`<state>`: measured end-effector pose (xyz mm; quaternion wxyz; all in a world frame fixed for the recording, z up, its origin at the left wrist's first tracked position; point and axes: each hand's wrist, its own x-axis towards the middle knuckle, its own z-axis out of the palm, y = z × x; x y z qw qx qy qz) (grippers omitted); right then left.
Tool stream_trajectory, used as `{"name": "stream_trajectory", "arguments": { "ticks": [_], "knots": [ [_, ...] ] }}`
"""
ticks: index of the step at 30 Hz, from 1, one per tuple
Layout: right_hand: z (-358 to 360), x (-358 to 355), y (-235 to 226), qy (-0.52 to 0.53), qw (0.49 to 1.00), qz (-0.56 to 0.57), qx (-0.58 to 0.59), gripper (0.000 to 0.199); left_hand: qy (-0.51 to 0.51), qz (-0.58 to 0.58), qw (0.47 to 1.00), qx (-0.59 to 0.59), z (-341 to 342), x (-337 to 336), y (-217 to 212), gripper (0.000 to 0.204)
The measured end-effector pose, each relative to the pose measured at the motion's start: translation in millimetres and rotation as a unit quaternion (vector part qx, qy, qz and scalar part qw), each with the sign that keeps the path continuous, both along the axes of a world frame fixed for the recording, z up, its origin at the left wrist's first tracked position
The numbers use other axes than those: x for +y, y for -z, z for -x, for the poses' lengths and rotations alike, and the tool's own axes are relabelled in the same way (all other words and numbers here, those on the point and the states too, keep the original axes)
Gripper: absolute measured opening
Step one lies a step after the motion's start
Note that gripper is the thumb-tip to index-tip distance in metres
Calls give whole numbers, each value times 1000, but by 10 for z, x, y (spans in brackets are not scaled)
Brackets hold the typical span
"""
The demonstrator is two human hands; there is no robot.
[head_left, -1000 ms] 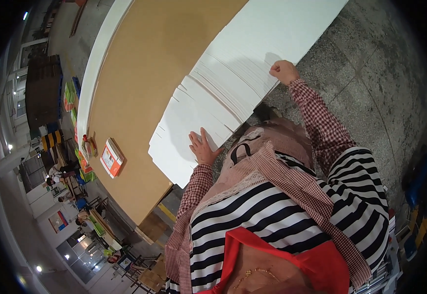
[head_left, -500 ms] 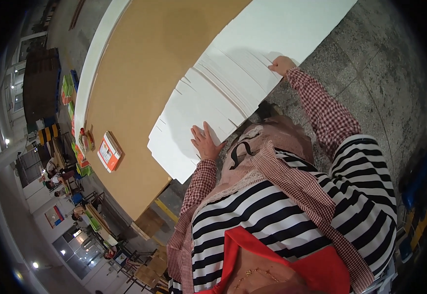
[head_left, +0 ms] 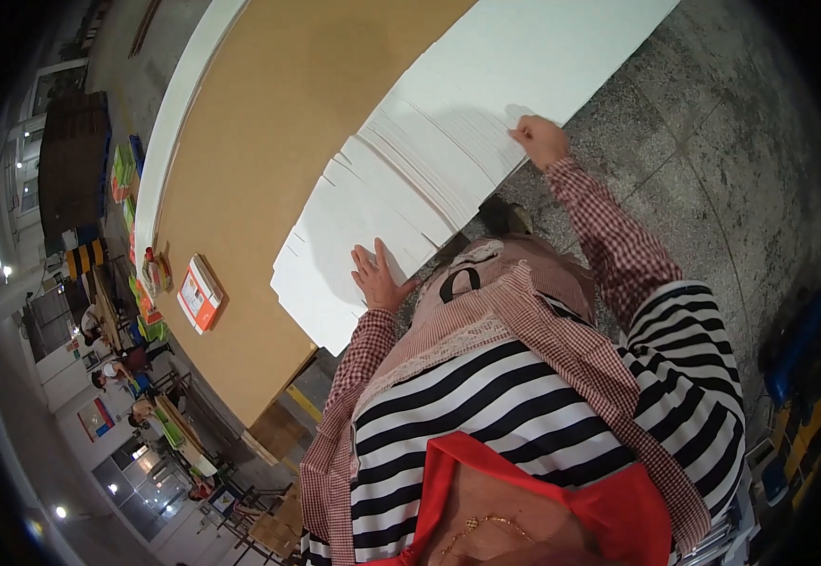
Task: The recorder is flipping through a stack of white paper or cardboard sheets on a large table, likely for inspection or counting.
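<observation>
Lying splayed on smooth, layered white sheets (head_left: 415, 179), the left hand (head_left: 379, 285) — right hand (head_left: 542, 141) curled fist-like.

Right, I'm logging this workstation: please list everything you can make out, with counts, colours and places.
White sheets: many, white, fanned along the table's near edge
Table: one, brown, centre-left
Packet: one, orange and white, on the table's left
Small item: one, reddish, left table edge, kind unclear
Packages: several, mostly green, far left
People: several, mixed clothing, far left
Floor: one, grey, right
Blue object: one, blue, right rim
Striped top: one, black and white, lower centre
Apron: one, pinkish, lower centre
Sleeves: two, red-checked, forearms
Left grip: one, bare, spread on the white sheets
Right grip: one, bare, curled at their edge
</observation>
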<state>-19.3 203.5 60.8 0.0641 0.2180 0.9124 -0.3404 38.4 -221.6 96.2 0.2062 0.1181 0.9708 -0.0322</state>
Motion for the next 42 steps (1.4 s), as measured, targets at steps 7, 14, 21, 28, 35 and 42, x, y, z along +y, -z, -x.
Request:
{"name": "stream_trajectory", "arguments": {
  "ticks": [7,14,21,28,35,42],
  "knots": [
    [-151,274,143,65,996,53,35,18,-9,3,1000,-3,-10,-7,29,137],
    [145,341,-126,59,983,157,-75,33,-14,5,1000,-10,-8,-23,61,139],
    [404,341,-40,-103,983,37,-150,41,2,30,999,24,-32,-37,172,135],
    [429,322,-12,-142,973,-10,-183,38,4,39,999,20,-45,-92,183,133],
    [291,242,28,-83,990,-35,-111,37,4,23,1000,4,-27,-81,30,134],
    [-72,182,20,105,986,67,107,17,41,-18,999,2,18,-209,-58,129]
  ]
}}
